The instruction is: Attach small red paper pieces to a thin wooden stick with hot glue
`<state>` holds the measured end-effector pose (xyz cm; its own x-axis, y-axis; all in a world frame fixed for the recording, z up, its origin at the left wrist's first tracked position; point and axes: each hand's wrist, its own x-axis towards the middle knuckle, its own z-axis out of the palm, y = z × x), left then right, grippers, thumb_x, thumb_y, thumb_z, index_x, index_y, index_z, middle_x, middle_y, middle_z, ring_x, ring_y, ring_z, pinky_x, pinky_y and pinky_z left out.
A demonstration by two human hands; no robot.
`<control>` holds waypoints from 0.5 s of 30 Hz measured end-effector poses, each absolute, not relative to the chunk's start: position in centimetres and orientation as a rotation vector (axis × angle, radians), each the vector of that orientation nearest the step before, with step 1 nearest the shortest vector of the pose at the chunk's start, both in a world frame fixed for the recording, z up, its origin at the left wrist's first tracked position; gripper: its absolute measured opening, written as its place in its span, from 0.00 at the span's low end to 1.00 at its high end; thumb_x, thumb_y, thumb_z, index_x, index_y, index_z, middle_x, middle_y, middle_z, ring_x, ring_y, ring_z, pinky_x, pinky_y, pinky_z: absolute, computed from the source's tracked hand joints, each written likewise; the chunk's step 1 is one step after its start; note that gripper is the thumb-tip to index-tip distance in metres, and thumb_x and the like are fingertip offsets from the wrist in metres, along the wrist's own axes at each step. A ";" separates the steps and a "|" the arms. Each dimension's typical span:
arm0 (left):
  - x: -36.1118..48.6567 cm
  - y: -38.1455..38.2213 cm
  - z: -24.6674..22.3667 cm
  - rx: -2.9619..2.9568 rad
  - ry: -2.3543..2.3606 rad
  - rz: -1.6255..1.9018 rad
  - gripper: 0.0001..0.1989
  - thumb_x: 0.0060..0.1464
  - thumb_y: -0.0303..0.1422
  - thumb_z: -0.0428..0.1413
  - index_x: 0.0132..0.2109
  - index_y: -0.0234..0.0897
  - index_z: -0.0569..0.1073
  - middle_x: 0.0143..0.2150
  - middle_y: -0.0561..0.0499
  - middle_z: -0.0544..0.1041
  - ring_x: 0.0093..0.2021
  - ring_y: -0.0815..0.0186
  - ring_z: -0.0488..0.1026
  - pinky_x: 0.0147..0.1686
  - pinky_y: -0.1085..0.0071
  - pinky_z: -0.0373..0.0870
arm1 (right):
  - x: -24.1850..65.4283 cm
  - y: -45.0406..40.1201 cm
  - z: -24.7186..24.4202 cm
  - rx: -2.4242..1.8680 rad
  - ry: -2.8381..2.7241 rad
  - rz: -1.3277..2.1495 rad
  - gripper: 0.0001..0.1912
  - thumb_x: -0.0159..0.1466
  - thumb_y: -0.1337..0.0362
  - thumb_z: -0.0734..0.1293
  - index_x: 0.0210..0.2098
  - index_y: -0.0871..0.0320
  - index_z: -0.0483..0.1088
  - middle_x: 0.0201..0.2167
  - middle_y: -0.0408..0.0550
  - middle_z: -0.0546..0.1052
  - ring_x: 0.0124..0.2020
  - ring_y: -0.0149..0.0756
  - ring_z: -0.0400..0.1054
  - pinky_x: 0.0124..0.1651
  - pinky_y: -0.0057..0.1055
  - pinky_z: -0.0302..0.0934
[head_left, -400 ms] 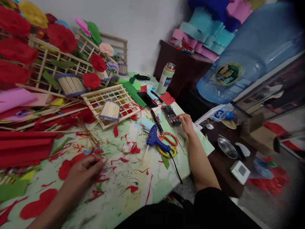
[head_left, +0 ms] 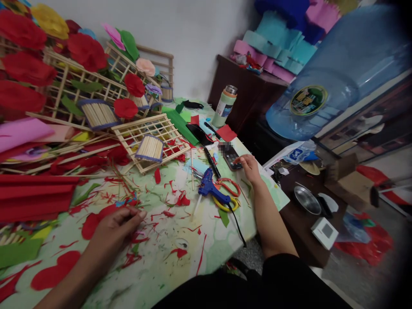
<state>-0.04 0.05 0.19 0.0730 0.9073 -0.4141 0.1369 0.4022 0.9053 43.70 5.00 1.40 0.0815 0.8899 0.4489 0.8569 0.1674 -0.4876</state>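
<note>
My right hand (head_left: 250, 169) lies over the near end of a smartphone (head_left: 230, 155); a fingertip touches the lower part of its screen. Its fingers are loosely bent and apart, holding nothing. On the left, my left hand (head_left: 120, 227) hovers low over the littered table, thumb and forefinger brought together and the other fingers curled. Whether anything is between those tips is too small to see. A red paper petal piece (head_left: 93, 223) shows behind this hand. Between my hands lies a blue glue gun (head_left: 209, 189) on scissors with red and yellow handles (head_left: 230, 186).
Wooden-stick lattices (head_left: 154, 143) and red paper flowers (head_left: 86, 51) crowd the left. A green bottle (head_left: 224, 106) stands behind the phone, near a black marker (head_left: 212, 163). A large water jug (head_left: 322, 86) rises at right. The glue gun's cord (head_left: 238, 229) runs over the table edge.
The phone screen has gone darker under my right fingertip. The view has shifted slightly, while both hands stay nearly in place.
</note>
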 end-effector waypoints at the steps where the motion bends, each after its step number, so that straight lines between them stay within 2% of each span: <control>1: -0.1 0.1 0.0 1.005 1.367 0.743 0.22 0.37 0.49 0.62 0.30 0.36 0.69 0.19 0.57 0.64 0.17 0.73 0.57 0.16 0.76 0.51 | 43.3 4.7 1.9 -1.645 -1.705 0.045 0.29 0.66 0.46 0.50 0.29 0.55 0.75 0.31 0.49 0.78 0.39 0.42 0.69 0.51 0.43 0.55; 4: -0.3 0.2 -0.3 1.011 1.326 0.729 0.21 0.37 0.48 0.63 0.30 0.35 0.68 0.18 0.59 0.62 0.18 0.74 0.54 0.17 0.77 0.50 | 40.7 2.8 4.3 -1.560 -1.494 0.019 0.25 0.66 0.48 0.53 0.32 0.55 0.75 0.32 0.51 0.77 0.39 0.44 0.70 0.49 0.44 0.59; 8: -0.3 0.3 0.2 1.098 1.330 0.754 0.19 0.38 0.46 0.63 0.27 0.35 0.68 0.18 0.59 0.60 0.18 0.74 0.54 0.18 0.76 0.50 | 32.7 -1.9 7.1 -1.482 -1.353 0.138 0.19 0.66 0.53 0.56 0.34 0.52 0.76 0.35 0.52 0.77 0.42 0.47 0.70 0.47 0.45 0.62; 12: 0.0 0.2 0.7 1.125 1.314 0.809 0.17 0.40 0.44 0.62 0.25 0.35 0.67 0.17 0.59 0.60 0.18 0.75 0.53 0.19 0.76 0.49 | 23.5 -4.3 6.2 -1.397 -1.506 0.508 0.11 0.64 0.56 0.60 0.35 0.47 0.74 0.36 0.48 0.77 0.45 0.46 0.69 0.49 0.47 0.60; 15: -0.1 0.3 0.4 1.059 1.169 0.884 0.16 0.41 0.42 0.62 0.25 0.34 0.68 0.18 0.58 0.61 0.19 0.75 0.55 0.20 0.76 0.52 | 18.9 -3.5 3.3 -1.347 -1.522 0.917 0.08 0.61 0.57 0.64 0.39 0.49 0.71 0.38 0.47 0.76 0.41 0.42 0.71 0.46 0.44 0.63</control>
